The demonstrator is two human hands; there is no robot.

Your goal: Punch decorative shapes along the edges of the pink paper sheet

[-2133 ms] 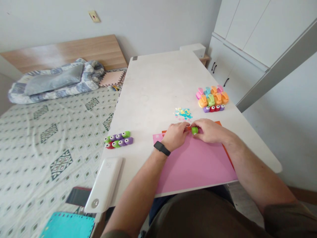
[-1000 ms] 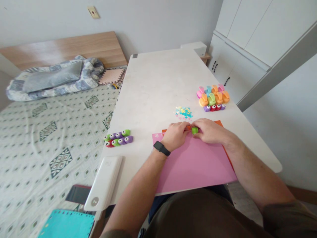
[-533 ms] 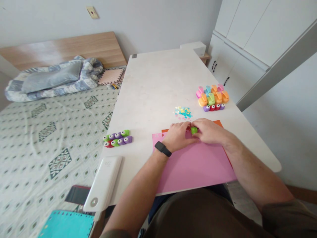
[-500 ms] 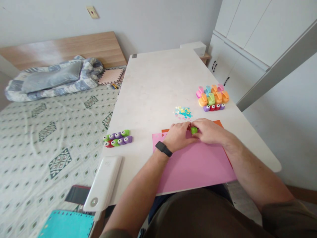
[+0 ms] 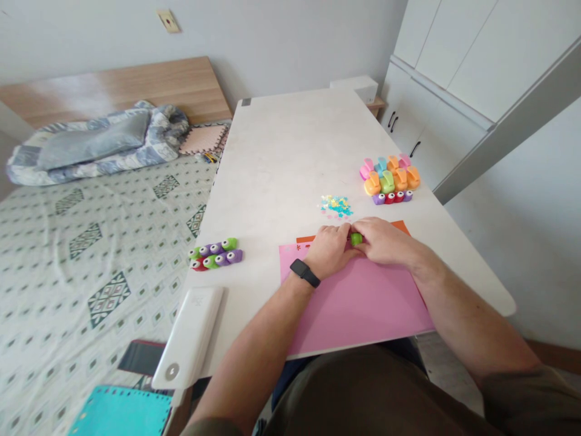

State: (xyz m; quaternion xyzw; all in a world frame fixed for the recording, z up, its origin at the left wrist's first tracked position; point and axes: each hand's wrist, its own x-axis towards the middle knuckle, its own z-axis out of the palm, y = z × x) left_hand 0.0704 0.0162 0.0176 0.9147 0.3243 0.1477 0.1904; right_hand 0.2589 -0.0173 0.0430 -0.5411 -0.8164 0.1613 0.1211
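At the far edge of the pink paper [image 5: 358,303], a small green craft paper punch [image 5: 356,239] sits between my hands. My right hand [image 5: 384,239] is closed round it from the right. From the left, my left hand [image 5: 329,248] closes in on the punch, its thumb along the near side and its fingers curled by the far side; the fingertips are partly hidden. An orange sheet [image 5: 305,240] lies beneath the pink one, showing along the far edge and at the right. Small punched shapes show near the pink sheet's far left edge.
Colourful paper cutouts [image 5: 336,206] lie in a loose pile beyond the sheets. Larger lever punches [image 5: 390,175] stand at the right, with small eyed punches [image 5: 393,197] before them. More eyed punches [image 5: 216,254] and a white power bank [image 5: 190,336] are at left.
My left hand has shifted right and turned inward, its thumb now reaching along the near side of the punch. More of the paper's punched edge shows. My right hand has stayed put.
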